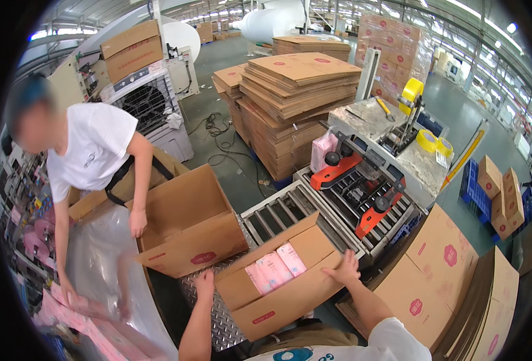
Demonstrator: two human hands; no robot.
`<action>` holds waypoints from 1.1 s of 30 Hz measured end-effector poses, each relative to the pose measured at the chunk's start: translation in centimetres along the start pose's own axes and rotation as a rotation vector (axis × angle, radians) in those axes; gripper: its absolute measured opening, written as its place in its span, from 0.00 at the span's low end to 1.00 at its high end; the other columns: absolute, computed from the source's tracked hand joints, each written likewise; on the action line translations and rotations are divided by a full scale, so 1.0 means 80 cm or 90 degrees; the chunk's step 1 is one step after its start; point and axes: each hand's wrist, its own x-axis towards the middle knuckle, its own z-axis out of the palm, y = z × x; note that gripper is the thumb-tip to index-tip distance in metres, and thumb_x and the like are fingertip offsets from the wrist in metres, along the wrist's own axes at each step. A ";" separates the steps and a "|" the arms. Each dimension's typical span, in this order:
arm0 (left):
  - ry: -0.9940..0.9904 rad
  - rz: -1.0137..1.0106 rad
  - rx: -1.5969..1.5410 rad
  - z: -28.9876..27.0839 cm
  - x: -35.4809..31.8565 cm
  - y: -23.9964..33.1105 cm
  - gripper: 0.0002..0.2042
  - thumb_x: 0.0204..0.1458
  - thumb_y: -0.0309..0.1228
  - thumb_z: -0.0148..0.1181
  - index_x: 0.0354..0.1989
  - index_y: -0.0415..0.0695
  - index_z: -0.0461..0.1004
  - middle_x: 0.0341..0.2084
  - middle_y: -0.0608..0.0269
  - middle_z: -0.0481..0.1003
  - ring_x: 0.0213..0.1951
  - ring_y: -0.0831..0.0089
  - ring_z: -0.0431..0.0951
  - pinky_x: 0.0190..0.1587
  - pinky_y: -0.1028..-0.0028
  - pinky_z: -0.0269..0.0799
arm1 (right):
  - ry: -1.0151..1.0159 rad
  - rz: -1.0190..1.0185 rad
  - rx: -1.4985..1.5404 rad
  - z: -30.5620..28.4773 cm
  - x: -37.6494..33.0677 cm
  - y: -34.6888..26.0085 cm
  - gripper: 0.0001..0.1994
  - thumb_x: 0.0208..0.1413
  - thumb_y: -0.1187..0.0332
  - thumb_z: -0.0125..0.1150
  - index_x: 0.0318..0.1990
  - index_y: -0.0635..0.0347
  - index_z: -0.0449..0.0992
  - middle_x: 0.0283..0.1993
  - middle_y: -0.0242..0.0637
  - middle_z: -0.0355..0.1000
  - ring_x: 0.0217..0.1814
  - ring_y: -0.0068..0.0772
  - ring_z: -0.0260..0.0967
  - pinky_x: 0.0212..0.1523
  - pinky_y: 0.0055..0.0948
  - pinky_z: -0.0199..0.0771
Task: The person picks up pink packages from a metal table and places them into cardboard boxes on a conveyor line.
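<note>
- Wearer's hands [343,269]: two are seen.
- Open cartons [296,302] beside these: two are counted.
- Pink packs [290,260] inside the nearer one: at least three are made out; edges blurred.
- Yellow tape rolls [426,141]: three are counted.
- Orange-and-black machine [359,188]: one is noted.
- Co-worker [91,141]: one is seen.

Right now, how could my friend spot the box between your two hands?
Find the roller conveyor with the orange-and-black machine. Just nearer the wearer, between the left hand and right hand, is an open cardboard box. Pink packs show inside it, unlike the open carton on its left.
</note>
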 end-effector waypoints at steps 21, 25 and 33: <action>0.033 0.035 0.233 0.398 0.115 0.094 0.37 0.57 0.34 0.47 0.62 0.24 0.32 0.63 0.30 0.36 0.65 0.43 0.40 0.66 0.62 0.39 | 0.096 -0.557 -0.225 -0.054 0.334 -0.083 0.35 0.57 0.44 0.40 0.64 0.63 0.52 0.70 0.43 0.44 0.73 0.40 0.35 0.69 0.45 0.33; 0.017 0.029 0.284 0.439 0.126 0.121 0.37 0.57 0.34 0.47 0.63 0.28 0.29 0.64 0.34 0.37 0.66 0.47 0.41 0.66 0.63 0.42 | 0.116 -0.564 -0.160 -0.076 0.390 -0.065 0.34 0.56 0.48 0.45 0.63 0.64 0.54 0.68 0.46 0.48 0.72 0.43 0.39 0.69 0.45 0.35; -0.349 0.052 -0.046 0.442 0.028 0.094 0.29 0.61 0.36 0.44 0.64 0.36 0.41 0.59 0.52 0.56 0.58 0.66 0.60 0.59 0.71 0.55 | 0.174 -0.452 0.015 -0.104 0.303 0.006 0.28 0.49 0.57 0.55 0.57 0.62 0.62 0.61 0.48 0.57 0.66 0.47 0.50 0.63 0.50 0.48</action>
